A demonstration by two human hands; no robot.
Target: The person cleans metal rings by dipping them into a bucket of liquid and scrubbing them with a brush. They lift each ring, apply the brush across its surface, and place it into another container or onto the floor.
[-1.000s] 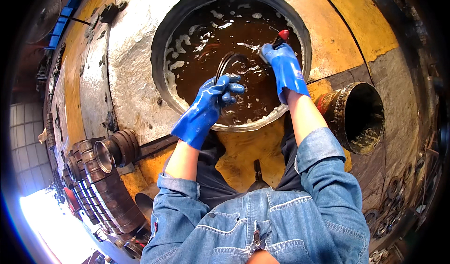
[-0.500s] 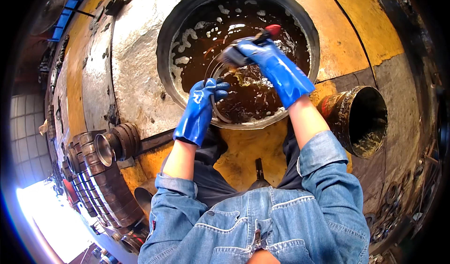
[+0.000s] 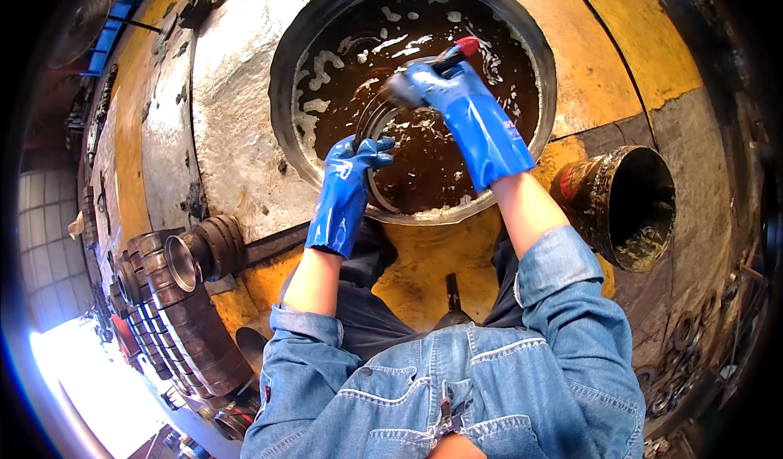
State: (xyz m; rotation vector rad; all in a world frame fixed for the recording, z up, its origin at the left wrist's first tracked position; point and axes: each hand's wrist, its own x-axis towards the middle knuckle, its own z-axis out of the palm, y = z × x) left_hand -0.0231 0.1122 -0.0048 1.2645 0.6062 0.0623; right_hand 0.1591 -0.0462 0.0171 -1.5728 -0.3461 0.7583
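Note:
Both my hands wear long blue rubber gloves over a round black tub [image 3: 287, 108] of dark brown liquid with patches of foam. My left hand [image 3: 349, 180] is closed on the near-left side of a thin metal ring [image 3: 373, 119], holding it tilted over the liquid. Wrapped round a brush with a dark handle and a red end [image 3: 467, 46], my right hand [image 3: 461, 100] is beyond and right of the left one. The brush's working end is blurred at the ring's far side. Part of the ring is hidden by the gloves.
A grimy cylindrical can [image 3: 583, 190] lies on its side, right of the tub. Stacked metal rings [image 3: 204, 341] and shorter ring-shaped parts [image 3: 218, 243] are at the left. Worn metal plates [image 3: 236, 125] surround the tub. More loose rings [image 3: 683, 337] lie at the lower right.
My right hand and the brush have shifted slightly up and left along the ring. The splashing below them has settled. My left hand keeps its hold, nearly in place.

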